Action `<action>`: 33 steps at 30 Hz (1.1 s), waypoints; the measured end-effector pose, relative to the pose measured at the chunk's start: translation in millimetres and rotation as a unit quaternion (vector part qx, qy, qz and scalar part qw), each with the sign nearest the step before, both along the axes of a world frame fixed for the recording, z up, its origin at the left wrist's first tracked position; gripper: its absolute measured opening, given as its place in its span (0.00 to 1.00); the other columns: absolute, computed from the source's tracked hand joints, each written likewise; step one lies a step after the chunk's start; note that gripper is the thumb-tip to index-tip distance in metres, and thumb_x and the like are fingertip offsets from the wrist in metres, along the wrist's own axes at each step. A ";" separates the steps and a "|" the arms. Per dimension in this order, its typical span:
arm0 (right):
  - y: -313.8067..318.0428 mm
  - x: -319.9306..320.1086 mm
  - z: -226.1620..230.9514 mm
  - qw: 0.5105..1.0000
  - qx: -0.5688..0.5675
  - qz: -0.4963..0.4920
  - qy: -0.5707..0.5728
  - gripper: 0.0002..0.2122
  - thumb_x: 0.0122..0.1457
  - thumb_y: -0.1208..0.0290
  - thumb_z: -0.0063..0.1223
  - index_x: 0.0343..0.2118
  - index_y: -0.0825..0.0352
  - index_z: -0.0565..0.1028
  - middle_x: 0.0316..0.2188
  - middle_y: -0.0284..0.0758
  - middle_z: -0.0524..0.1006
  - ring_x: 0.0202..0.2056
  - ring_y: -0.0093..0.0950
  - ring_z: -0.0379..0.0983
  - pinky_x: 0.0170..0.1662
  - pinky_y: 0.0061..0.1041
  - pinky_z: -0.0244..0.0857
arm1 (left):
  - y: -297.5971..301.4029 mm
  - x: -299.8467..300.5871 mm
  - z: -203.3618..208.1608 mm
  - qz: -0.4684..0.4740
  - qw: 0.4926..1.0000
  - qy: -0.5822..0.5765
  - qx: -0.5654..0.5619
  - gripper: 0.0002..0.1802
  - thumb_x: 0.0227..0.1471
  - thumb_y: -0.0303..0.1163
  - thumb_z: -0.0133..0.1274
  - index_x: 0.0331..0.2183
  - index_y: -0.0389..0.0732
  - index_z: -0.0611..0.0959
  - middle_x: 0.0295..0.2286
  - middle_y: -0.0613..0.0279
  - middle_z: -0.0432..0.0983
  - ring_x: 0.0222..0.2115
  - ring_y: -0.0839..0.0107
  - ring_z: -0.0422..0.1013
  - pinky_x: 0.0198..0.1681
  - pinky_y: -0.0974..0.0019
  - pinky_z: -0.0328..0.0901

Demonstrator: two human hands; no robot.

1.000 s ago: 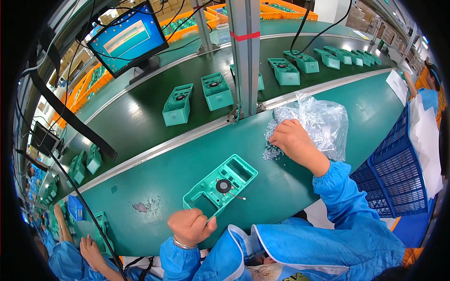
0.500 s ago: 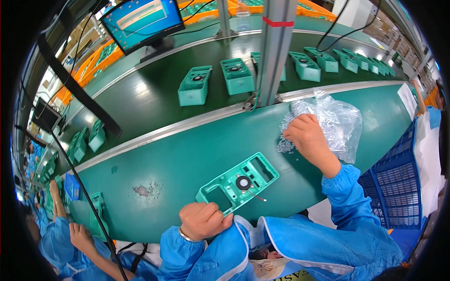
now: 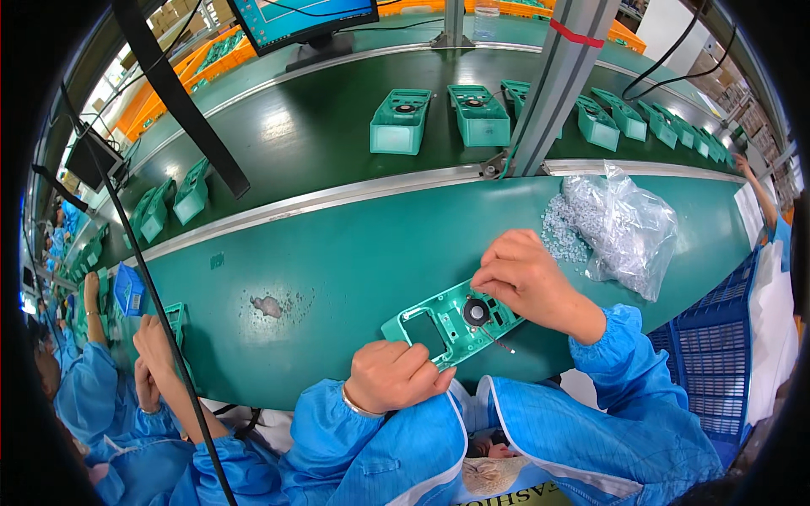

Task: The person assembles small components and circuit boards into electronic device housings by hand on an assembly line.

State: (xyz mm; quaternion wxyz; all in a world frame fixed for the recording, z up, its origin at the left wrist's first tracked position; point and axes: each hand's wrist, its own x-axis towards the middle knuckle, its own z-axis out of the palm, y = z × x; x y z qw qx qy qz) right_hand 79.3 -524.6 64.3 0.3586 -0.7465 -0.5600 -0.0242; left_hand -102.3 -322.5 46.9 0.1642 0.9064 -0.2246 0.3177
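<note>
The left hand [image 3: 396, 377] is curled up, thumb and fingers pinching the near side wall of the green case [image 3: 456, 331]; the right hand [image 3: 527, 282] is bent over the case's far right part, finger and thumb close together – I can't tell if a tiny thing is between them.

The case lies on the green table [image 3: 354, 244], right in front of the person; it looks like hard plastic, so it is likely light and stiff, and maybe a bit slippery; the side walls look like the best place to hold; the round black part [image 3: 476, 313] and the thin wire [image 3: 498, 340] look easy to hurt – best not to pull there.

The case is long and shallow, with its inside facing up; it has a big hole near its left end, and the wire pokes out over the near edge; past the right hand sit small pale bits [image 3: 561, 232], beside a clear bag [image 3: 633, 236] with more.
</note>
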 end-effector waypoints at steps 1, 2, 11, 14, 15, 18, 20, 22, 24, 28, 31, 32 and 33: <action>-0.9 1.1 -0.3 1.000 0.009 -0.019 0.001 0.05 0.50 0.74 0.67 0.30 0.60 0.81 0.30 0.27 0.75 0.39 0.31 0.72 0.48 0.35 0.61 | 0.4 0.0 1.1 -0.002 1.000 0.002 -0.002 0.23 0.37 0.35 0.69 0.15 0.47 0.67 0.17 0.68 0.61 0.12 0.73 0.62 0.14 0.65 0.55; -2.0 1.8 -0.8 0.999 0.018 -0.038 0.001 0.05 0.50 0.75 0.67 0.29 0.60 0.82 0.30 0.27 0.75 0.38 0.31 0.72 0.48 0.34 0.61 | 0.5 -0.5 1.9 -0.005 1.000 0.004 -0.004 0.23 0.36 0.35 0.69 0.14 0.47 0.67 0.17 0.68 0.63 0.12 0.73 0.63 0.13 0.65 0.54; -6.4 -0.8 -11.3 0.997 0.020 -0.068 -0.001 0.06 0.47 0.76 0.70 0.28 0.60 0.83 0.29 0.28 0.76 0.36 0.32 0.73 0.46 0.33 0.62 | 1.7 -1.3 -0.1 0.002 1.000 0.001 0.009 0.24 0.39 0.37 0.69 0.15 0.49 0.66 0.16 0.70 0.58 0.13 0.74 0.61 0.14 0.67 0.55; -3.2 -2.6 -12.4 0.996 0.022 -0.077 -0.048 0.06 0.46 0.76 0.70 0.27 0.60 0.82 0.28 0.28 0.75 0.36 0.31 0.72 0.45 0.34 0.62 | 1.5 -0.6 -0.3 0.002 1.000 0.000 0.010 0.24 0.39 0.37 0.69 0.15 0.49 0.66 0.16 0.70 0.58 0.13 0.74 0.61 0.14 0.67 0.55; -2.7 -3.3 -12.6 0.996 0.022 -0.076 -0.048 0.06 0.46 0.76 0.70 0.27 0.60 0.82 0.28 0.28 0.75 0.36 0.31 0.72 0.45 0.34 0.62 | 1.1 -0.5 -0.5 0.004 1.000 0.001 0.010 0.24 0.39 0.37 0.69 0.15 0.49 0.66 0.16 0.70 0.58 0.13 0.74 0.61 0.14 0.67 0.55; -1.8 -6.0 -11.1 0.993 0.022 -0.085 -0.080 0.07 0.44 0.77 0.70 0.26 0.61 0.81 0.28 0.28 0.75 0.36 0.31 0.72 0.45 0.35 0.62 | -0.3 0.4 -0.8 0.001 1.000 0.001 0.007 0.23 0.40 0.37 0.69 0.15 0.49 0.67 0.16 0.70 0.59 0.14 0.74 0.61 0.15 0.67 0.55; -1.0 -8.5 -9.4 0.989 0.018 -0.098 -0.109 0.08 0.42 0.77 0.70 0.26 0.61 0.81 0.28 0.28 0.75 0.36 0.31 0.73 0.45 0.35 0.62 | -1.3 1.2 -1.1 -0.002 1.000 0.001 0.005 0.23 0.40 0.37 0.68 0.15 0.49 0.67 0.16 0.70 0.58 0.14 0.74 0.61 0.15 0.67 0.55; -2.1 -11.9 -9.5 0.987 0.018 -0.105 -0.120 0.08 0.43 0.77 0.68 0.27 0.61 0.81 0.28 0.28 0.75 0.36 0.32 0.73 0.46 0.36 0.62 | -1.7 2.4 -1.0 -0.006 1.000 -0.001 0.006 0.23 0.41 0.37 0.68 0.15 0.49 0.67 0.16 0.70 0.58 0.14 0.74 0.61 0.15 0.67 0.55; -2.7 -17.0 -8.8 0.983 0.014 -0.120 -0.136 0.07 0.43 0.76 0.66 0.27 0.62 0.80 0.29 0.29 0.74 0.36 0.32 0.72 0.46 0.36 0.62 | -1.9 2.7 -0.5 -0.018 1.000 -0.008 0.003 0.23 0.42 0.37 0.67 0.15 0.49 0.67 0.16 0.70 0.58 0.13 0.74 0.60 0.15 0.66 0.55; 3.7 -29.6 -2.5 0.965 -0.046 -0.110 -0.233 0.06 0.47 0.70 0.57 0.28 0.64 0.79 0.30 0.32 0.73 0.40 0.34 0.70 0.52 0.39 0.63 | -1.1 -1.4 7.5 -0.013 1.000 0.009 0.014 0.22 0.39 0.35 0.68 0.14 0.48 0.67 0.15 0.69 0.59 0.12 0.72 0.61 0.14 0.65 0.53; -0.7 -35.4 2.2 0.964 -0.073 -0.111 -0.229 0.09 0.47 0.71 0.56 0.31 0.65 0.80 0.33 0.33 0.73 0.42 0.34 0.70 0.53 0.39 0.62 | -0.2 -3.3 2.9 -0.025 0.999 0.030 0.007 0.21 0.36 0.32 0.68 0.14 0.47 0.68 0.15 0.67 0.61 0.12 0.69 0.62 0.14 0.63 0.53; -2.5 -36.2 2.9 0.969 -0.084 -0.110 -0.206 0.11 0.46 0.72 0.58 0.35 0.66 0.81 0.34 0.33 0.74 0.44 0.33 0.70 0.53 0.38 0.62 | 0.1 -1.7 1.3 -0.022 0.999 0.026 0.011 0.22 0.38 0.34 0.68 0.14 0.48 0.67 0.16 0.68 0.59 0.12 0.70 0.60 0.14 0.64 0.53; -4.6 -37.2 2.7 0.968 -0.084 -0.118 -0.207 0.11 0.46 0.72 0.58 0.35 0.66 0.81 0.34 0.33 0.74 0.44 0.33 0.70 0.53 0.38 0.62 | 0.2 -0.9 0.4 -0.018 0.999 0.022 0.015 0.23 0.41 0.37 0.67 0.14 0.49 0.66 0.16 0.69 0.57 0.12 0.71 0.59 0.14 0.65 0.53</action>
